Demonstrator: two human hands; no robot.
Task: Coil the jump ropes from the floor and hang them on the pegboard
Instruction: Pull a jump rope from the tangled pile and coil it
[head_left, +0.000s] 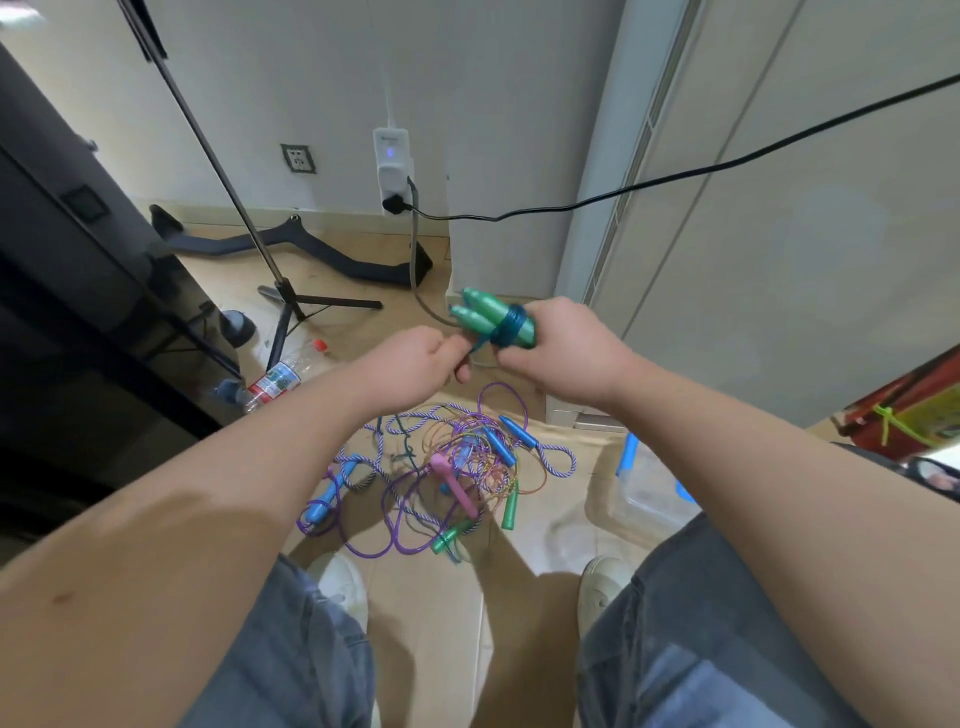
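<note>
The green handles (485, 312), bound in teal cord (511, 328), are being clasped in the grip of the right hand (563, 345) above the tangled ropes (441, 478) on the floor (431, 623), while the cord's tail, best kept taut, is being pinched by the left hand (415, 364).

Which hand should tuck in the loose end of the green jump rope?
Probably the left hand: its fingers pinch the loose rope end right beside the bundle. The right hand is busy gripping the green handles, with the coil wound round them.
</note>
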